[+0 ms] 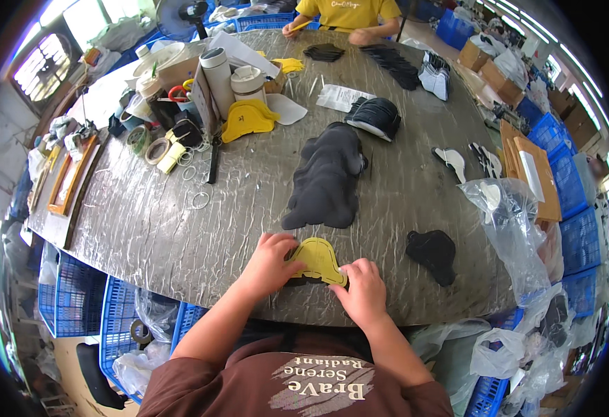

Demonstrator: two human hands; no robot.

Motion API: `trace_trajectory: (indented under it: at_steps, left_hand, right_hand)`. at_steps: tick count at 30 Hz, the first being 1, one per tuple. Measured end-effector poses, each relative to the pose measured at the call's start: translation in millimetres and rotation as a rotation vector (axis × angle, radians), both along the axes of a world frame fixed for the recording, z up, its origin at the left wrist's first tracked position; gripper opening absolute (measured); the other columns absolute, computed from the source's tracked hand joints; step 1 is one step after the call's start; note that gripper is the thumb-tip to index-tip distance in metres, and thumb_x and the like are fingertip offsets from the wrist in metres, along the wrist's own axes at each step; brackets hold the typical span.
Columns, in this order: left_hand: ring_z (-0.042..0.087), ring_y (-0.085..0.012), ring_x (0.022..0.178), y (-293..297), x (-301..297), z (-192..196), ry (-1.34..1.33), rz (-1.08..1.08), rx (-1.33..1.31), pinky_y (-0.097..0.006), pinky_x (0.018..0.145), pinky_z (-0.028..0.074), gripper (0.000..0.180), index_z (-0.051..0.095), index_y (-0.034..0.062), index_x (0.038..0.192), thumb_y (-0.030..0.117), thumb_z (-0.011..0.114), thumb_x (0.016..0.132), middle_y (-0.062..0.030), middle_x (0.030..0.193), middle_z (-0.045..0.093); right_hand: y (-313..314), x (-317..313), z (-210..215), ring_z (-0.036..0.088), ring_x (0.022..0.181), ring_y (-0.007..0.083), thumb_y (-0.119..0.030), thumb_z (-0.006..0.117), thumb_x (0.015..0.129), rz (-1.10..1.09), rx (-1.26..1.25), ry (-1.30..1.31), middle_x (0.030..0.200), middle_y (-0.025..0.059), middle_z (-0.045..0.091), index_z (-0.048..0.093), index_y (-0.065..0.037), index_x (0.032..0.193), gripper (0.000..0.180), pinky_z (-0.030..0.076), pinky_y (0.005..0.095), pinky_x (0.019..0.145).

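Close to the near edge of the table, a yellow curved template [318, 258] with slots along its outline lies over a black cut piece [306, 281], whose dark edge shows below it. My left hand [269, 265] grips the template's left side, thumb on top and fingers bent. At its lower right corner my right hand [361, 288] pinches it between thumb and fingers. Just beyond lies an overlapping row of black cut pieces [325, 177]. One separate black piece [432, 256] rests to the right of my right hand.
Rolls of tape [157, 150], white canisters [247, 85] and yellow pieces [250, 119] crowd the left back. A black bundle [375, 118] and black-and-white pieces [450, 162] lie farther right. Plastic bags [506, 222] hang over the right edge. Opposite, a person in a yellow shirt [349, 12] works.
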State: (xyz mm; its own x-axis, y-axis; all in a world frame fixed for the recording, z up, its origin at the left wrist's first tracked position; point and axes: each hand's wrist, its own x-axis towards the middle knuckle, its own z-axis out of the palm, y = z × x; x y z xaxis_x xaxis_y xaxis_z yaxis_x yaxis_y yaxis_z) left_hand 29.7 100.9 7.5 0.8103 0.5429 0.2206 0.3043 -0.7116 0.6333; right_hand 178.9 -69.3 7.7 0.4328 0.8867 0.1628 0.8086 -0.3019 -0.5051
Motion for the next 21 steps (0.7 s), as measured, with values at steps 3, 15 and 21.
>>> trace_trajectory:
  at_steps: [3,15,21]
  left_hand:
    - [0.053,-0.0349,0.102,-22,-22,1,0.056,0.013,0.014,-0.041,0.092,0.046,0.038,0.065,-0.0022,0.104,0.011,0.076,0.070,-0.0151,0.114,0.061]
    - [0.056,-0.0316,0.093,-50,-25,-11,-0.056,0.063,0.140,-0.039,0.083,0.048,0.024,0.067,0.0000,0.096,0.005,0.073,0.073,-0.0129,0.109,0.063]
    - [0.056,-0.0311,0.092,-52,-25,-12,-0.074,0.098,0.131,-0.039,0.081,0.049,0.022,0.068,0.0002,0.094,0.004,0.073,0.073,-0.0120,0.108,0.062]
  right_hand:
    - [-1,0,0,0.056,0.090,0.0295,-0.015,0.082,0.064,0.023,0.059,0.030,0.093,0.0083,0.056,0.062,-0.006,0.095,0.038,0.049,0.0395,0.075]
    - [-5,-2,-4,0.058,0.088,0.0298,-0.014,0.081,0.066,0.022,0.078,0.072,0.092,0.0093,0.057,0.064,-0.004,0.095,0.035,0.049,0.0396,0.075]
    - [-7,-4,-6,0.058,0.087,0.0297,-0.014,0.081,0.066,0.011,0.101,0.097,0.090,0.0093,0.058,0.064,-0.003,0.094,0.034,0.049,0.0394,0.074]
